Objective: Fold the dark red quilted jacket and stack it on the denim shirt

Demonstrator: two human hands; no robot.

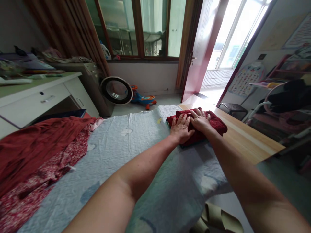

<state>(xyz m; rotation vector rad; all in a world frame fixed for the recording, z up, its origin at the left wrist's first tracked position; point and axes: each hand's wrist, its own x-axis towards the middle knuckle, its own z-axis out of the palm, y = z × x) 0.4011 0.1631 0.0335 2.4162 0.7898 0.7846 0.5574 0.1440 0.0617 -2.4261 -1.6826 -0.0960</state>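
Note:
A folded dark red cloth (217, 123) lies at the far right part of the bed-like surface, over the edge of a light blue cover (126, 139) and a wooden table top (247, 139). My left hand (181, 129) rests flat on the left part of the red cloth, fingers spread. Just to its right, my right hand (200, 120) presses on the same cloth with its fingers stretched out. Neither hand grips anything. The underside of the folded cloth is hidden.
Red garments (43, 139) and a patterned red cloth (65, 155) are heaped at the left. Beyond stand a washing machine with its round door (116, 90) open, and a blue and orange toy (144, 98). A dark stool (232, 108) is at the right.

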